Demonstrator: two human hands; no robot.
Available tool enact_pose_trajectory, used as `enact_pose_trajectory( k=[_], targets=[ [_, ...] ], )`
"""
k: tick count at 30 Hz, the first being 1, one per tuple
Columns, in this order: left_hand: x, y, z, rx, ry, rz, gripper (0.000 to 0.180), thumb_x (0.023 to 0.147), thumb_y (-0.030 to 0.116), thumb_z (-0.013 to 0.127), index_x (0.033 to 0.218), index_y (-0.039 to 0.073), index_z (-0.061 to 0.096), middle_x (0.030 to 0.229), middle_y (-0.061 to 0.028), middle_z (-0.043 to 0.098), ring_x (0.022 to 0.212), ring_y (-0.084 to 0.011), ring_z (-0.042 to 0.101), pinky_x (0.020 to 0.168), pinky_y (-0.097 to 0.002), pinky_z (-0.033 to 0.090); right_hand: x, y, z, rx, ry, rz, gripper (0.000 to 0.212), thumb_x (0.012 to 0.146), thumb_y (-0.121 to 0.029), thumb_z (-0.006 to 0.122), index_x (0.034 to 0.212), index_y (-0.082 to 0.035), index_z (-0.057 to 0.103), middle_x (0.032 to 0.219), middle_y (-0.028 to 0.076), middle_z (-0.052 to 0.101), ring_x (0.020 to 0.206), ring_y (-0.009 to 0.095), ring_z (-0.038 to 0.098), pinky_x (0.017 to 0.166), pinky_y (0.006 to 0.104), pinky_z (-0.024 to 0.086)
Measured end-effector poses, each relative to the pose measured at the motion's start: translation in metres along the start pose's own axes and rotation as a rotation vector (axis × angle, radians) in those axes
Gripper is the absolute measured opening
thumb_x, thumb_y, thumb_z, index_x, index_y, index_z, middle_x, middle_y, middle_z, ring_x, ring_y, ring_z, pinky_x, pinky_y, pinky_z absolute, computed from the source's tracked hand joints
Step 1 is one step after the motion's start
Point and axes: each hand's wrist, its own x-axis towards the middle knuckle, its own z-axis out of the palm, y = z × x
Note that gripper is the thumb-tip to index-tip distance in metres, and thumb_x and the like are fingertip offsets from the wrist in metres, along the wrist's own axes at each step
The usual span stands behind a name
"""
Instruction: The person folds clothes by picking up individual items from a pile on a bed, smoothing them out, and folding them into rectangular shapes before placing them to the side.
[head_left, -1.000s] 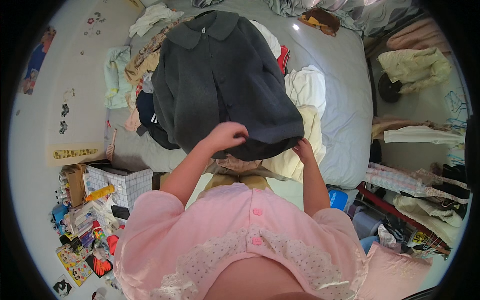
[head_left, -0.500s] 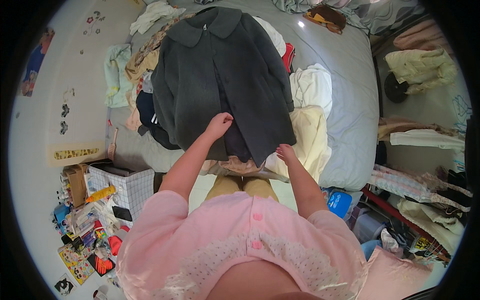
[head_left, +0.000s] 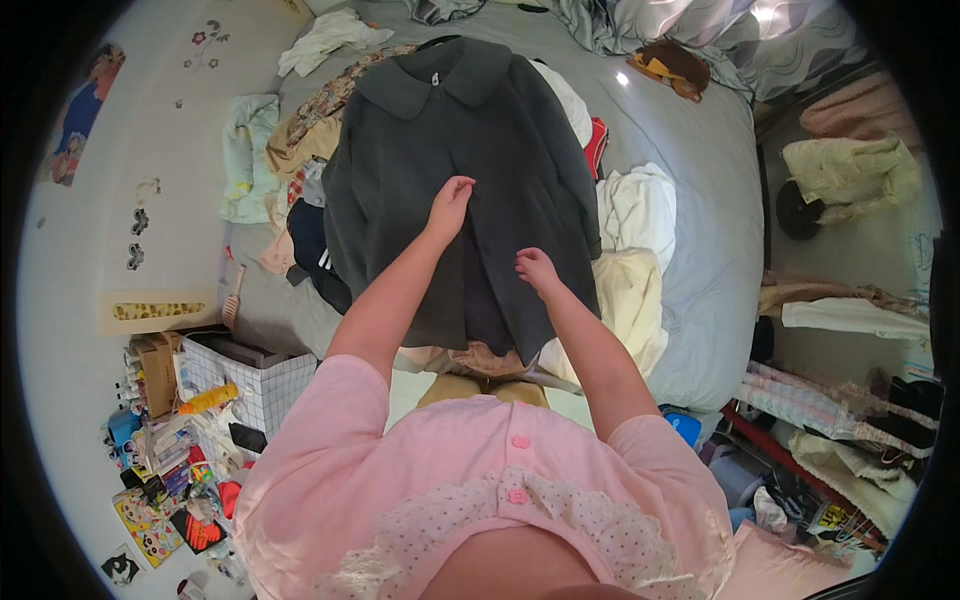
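A: On the coat's front, we note the left hand pinching the dark grey coat near its middle seam.

B: We record the right hand lower, fingers curled onto the same cloth. Coat lies flat, collar away, on the grey bed.

A: White and cream garments just beside it; checked basket on the floor.

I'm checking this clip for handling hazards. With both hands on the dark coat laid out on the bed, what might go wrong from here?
1. The dark grey coat lies over a heap of other clothes, so a tug by the left hand or right hand may drag them along.
2. Its hem hangs at the bed's edge and might slide off.
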Motion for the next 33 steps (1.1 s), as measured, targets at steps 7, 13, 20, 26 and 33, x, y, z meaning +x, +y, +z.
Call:
enact_pose_trajectory(
  k=[7,13,20,26,33],
  targets=[
    [0.051,-0.011,-0.033,-0.024,0.039,-0.360,0.020,0.082,0.015,0.049,0.098,0.006,0.054,0.084,0.0002,0.052,0.078,-0.0094,0.046,0.071,-0.0216,0.037,0.050,-0.043,0.043,-0.371,0.038,-0.310,0.020,0.071,-0.009,0.056,0.090,-0.003,0.054,0.080,0.006,0.057,0.075,0.015,0.055,0.064,0.0273,0.045],
    [0.077,-0.041,-0.012,0.173,-0.024,-0.144,0.028,0.072,0.011,0.056,0.099,0.002,0.055,0.091,-0.0111,0.058,0.083,-0.0193,0.055,0.074,-0.0285,0.042,0.081,-0.079,0.070,-0.649,0.168,-0.415,0.036,0.063,-0.021,0.066,0.091,-0.003,0.053,0.087,0.013,0.057,0.083,0.026,0.056,0.072,0.0333,0.045],
    [0.078,-0.058,-0.010,0.428,0.084,-0.010,0.024,0.070,0.004,0.057,0.094,0.005,0.059,0.087,-0.0113,0.056,0.079,-0.0228,0.054,0.072,-0.0305,0.044,0.059,-0.098,0.087,-1.086,0.325,-0.329,0.034,0.069,-0.030,0.062,0.088,-0.005,0.049,0.088,0.013,0.056,0.084,0.029,0.056,0.068,0.0377,0.046],
    [0.081,-0.029,-0.014,0.481,0.191,0.146,0.022,0.068,0.001,0.056,0.088,0.006,0.061,0.079,-0.0081,0.054,0.069,-0.0180,0.052,0.065,-0.0280,0.043,0.053,-0.083,0.078,-1.000,0.153,-0.448,0.023,0.076,-0.022,0.054,0.082,-0.001,0.047,0.070,0.020,0.057,0.068,0.038,0.055,0.060,0.0462,0.044],
    [0.073,-0.013,-0.055,0.350,0.160,0.036,0.018,0.066,0.001,0.054,0.082,0.004,0.060,0.084,-0.0107,0.056,0.074,-0.0224,0.056,0.067,-0.0306,0.045,0.032,-0.092,0.125,-0.895,0.164,-0.444,0.023,0.077,-0.022,0.051,0.087,-0.002,0.045,0.078,0.021,0.057,0.075,0.038,0.055,0.066,0.0461,0.044]
  ],
)
